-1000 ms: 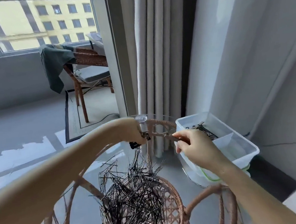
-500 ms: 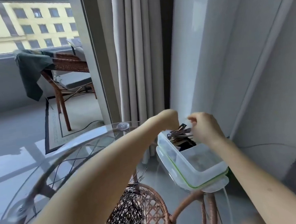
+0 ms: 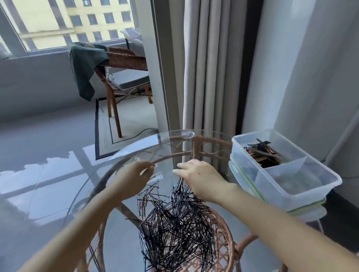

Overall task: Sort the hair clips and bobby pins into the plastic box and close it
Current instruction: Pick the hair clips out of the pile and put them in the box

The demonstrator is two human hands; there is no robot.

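Lying heaped and tangled are thin, glossy black bobby pins (image 3: 176,230).

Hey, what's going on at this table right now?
A person is sorting hair accessories on a glass table. Both the left hand and right hand reach the far edge of the bobby pin pile; whether either grips pins is unclear. The plastic box stands open, hair clips in its far compartment.

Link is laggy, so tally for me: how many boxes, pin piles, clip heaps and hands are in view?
Plastic box: 1
Bobby pin pile: 1
Hair clip heap: 1
Hands: 2, left hand and right hand
Total: 5
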